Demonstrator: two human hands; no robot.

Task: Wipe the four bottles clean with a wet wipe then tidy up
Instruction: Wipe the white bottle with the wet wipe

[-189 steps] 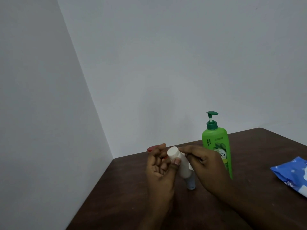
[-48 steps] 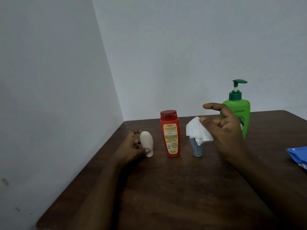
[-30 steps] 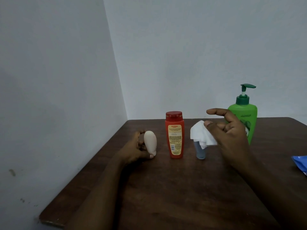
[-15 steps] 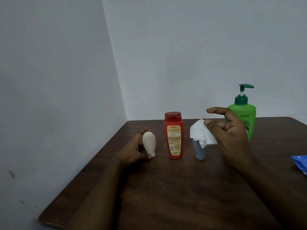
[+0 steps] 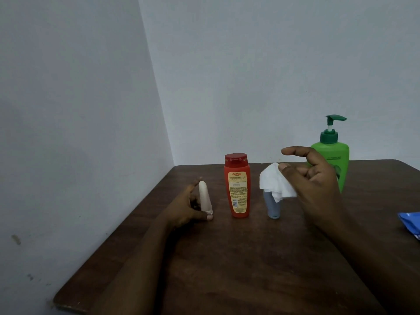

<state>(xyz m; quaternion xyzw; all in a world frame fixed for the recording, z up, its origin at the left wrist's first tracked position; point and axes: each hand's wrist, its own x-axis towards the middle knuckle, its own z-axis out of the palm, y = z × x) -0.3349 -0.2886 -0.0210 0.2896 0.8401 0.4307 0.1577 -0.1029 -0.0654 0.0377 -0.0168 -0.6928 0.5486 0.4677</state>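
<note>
Dark wooden desk (image 5: 227, 269) nearest, both forearms reaching over it. Left hand (image 5: 184, 210) at desk level, fingers pinching small white bottle (image 5: 204, 197) near its base, bottle standing, slightly tilted. Right hand (image 5: 318, 185) raised, fingers pinching crumpled wet wipe (image 5: 272, 183) while index finger sticks out straight. Beyond wipe, small grey-blue bottle (image 5: 272, 206) upright. Red bottle (image 5: 237, 185) upright between white and grey-blue. Green pump bottle (image 5: 334, 155) farthest, behind right hand. Blue wipe pack (image 5: 411, 223) at right edge.
</note>
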